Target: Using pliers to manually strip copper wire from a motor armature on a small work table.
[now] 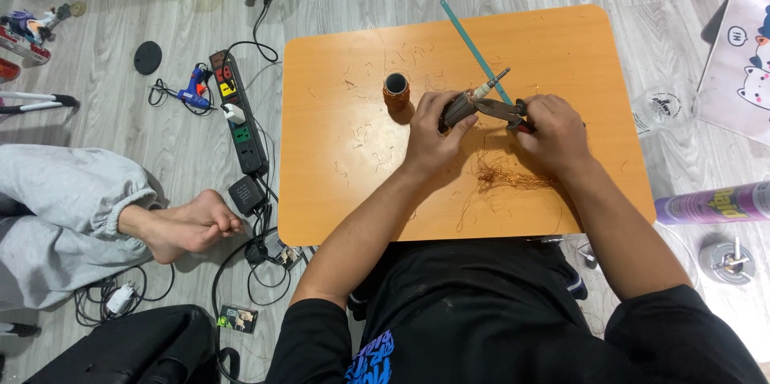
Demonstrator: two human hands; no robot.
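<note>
Left hand point(433, 139) clamps the rotor point(459, 109) over the desk point(337, 191), right hand point(553, 134) squeezes pliers point(504, 109) at its windings; rotor looks heavy, rigid, best held by the core, wire springy.

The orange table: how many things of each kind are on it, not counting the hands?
Motor rotor with a metal shaft, held in the left hand: 1
Pliers, held in the right hand: 1
Copper wire spool: 1
Thin teal strip: 1
Tangle of loose copper wire: 1
Total: 5, on the orange table
</note>
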